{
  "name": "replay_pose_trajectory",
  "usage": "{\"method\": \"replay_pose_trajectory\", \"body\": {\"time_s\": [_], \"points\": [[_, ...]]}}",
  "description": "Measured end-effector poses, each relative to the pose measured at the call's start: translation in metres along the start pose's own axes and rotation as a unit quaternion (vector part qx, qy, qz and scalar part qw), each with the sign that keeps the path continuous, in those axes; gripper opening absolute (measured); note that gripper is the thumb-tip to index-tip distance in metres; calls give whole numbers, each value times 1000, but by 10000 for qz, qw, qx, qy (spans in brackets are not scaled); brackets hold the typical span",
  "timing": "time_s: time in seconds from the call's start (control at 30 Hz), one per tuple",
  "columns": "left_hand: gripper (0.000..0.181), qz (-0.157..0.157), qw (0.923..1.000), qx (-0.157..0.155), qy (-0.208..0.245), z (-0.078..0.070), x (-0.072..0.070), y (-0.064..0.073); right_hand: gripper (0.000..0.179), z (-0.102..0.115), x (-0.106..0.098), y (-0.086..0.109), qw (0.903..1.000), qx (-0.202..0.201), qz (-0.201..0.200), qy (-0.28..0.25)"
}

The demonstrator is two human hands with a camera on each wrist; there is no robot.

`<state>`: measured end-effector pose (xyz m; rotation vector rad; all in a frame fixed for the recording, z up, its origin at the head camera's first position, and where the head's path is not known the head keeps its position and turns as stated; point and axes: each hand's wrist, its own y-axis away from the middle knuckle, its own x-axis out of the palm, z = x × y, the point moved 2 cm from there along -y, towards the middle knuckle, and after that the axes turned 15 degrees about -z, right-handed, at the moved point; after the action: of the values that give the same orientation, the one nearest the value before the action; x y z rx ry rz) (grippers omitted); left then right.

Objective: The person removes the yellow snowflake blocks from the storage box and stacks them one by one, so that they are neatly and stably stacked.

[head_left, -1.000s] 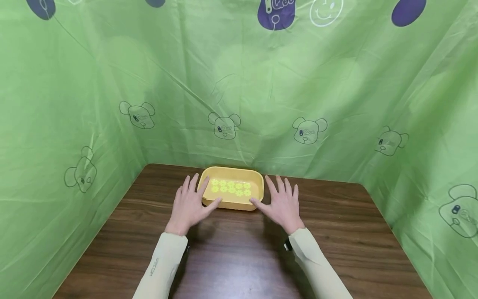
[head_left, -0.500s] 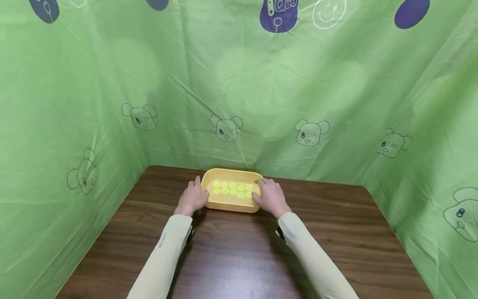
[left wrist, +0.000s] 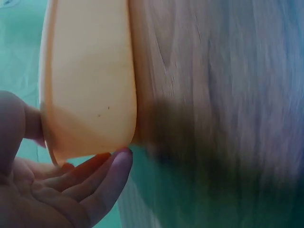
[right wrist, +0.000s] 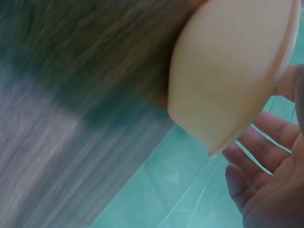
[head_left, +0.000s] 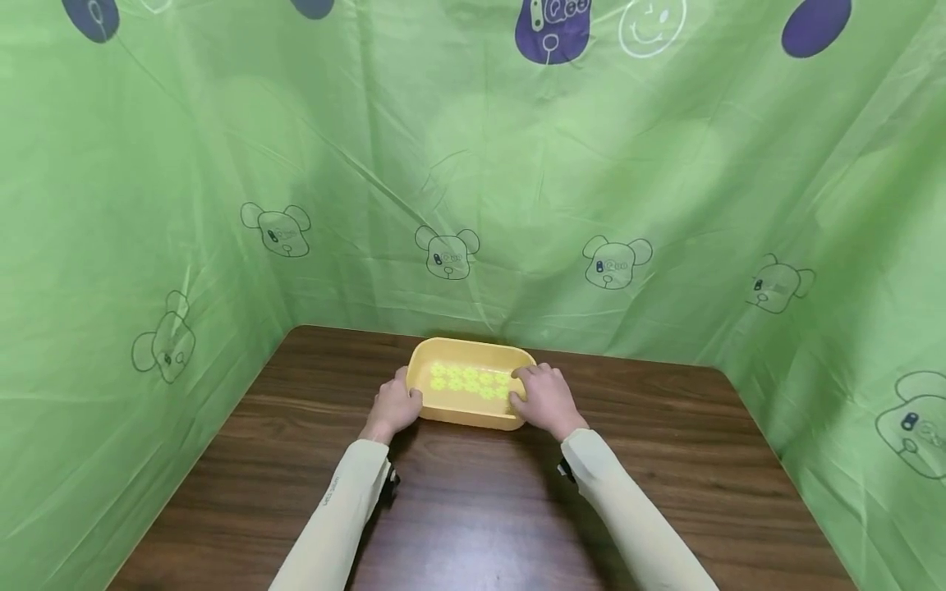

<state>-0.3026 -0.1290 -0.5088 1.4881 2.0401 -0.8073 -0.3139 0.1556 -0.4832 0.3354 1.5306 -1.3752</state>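
A shallow yellow plastic basin with rounded corners sits toward the back of the dark wooden table. Bright yellow flower shapes line its floor in rows. My left hand grips its left end, thumb at the rim; in the left wrist view, the fingers curl against the outer end wall. At the opposite end, my right hand holds the rim, thumb and fingertips over the edge. The right wrist view has the thumb by the rim and the other fingers loosely bent beside the basin's wall.
Brown wood-grain table stretches in front of the basin and to both sides. Close behind the basin hangs a green curtain printed with bear faces, which also encloses the left and right sides.
My hands, first spread with straight fingers beside the basin, have closed in and taken hold of its two ends. The basin has shifted a little to the right and toward me.
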Motion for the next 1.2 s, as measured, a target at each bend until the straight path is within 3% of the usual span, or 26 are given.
{"method": "replay_pose_trajectory", "body": {"time_s": [0.17,0.4,0.6,0.7,0.97,1.07,1.2], "points": [[56,-64,9999,-108,43,-7,6,21,28,-3,-1,3,9995,-68,267,149],[50,-186,9996,-125,-142,-17,7,47,10,4,3,1,9925,365,1161,-75],[41,-240,9986,-101,-456,-17,7,53,27,8,15,2,9792,432,1975,176],[41,-296,9982,-49,-526,-17,7,55,23,9,18,3,9779,311,2040,328],[39,-640,9965,-28,-532,-17,14,61,21,5,21,3,9685,911,2312,154],[41,-807,9960,-114,-375,-17,19,63,21,7,20,3,9716,746,2243,139],[57,-1056,9943,-134,-5,-17,25,63,20,10,18,5,9798,547,1921,63]]}}
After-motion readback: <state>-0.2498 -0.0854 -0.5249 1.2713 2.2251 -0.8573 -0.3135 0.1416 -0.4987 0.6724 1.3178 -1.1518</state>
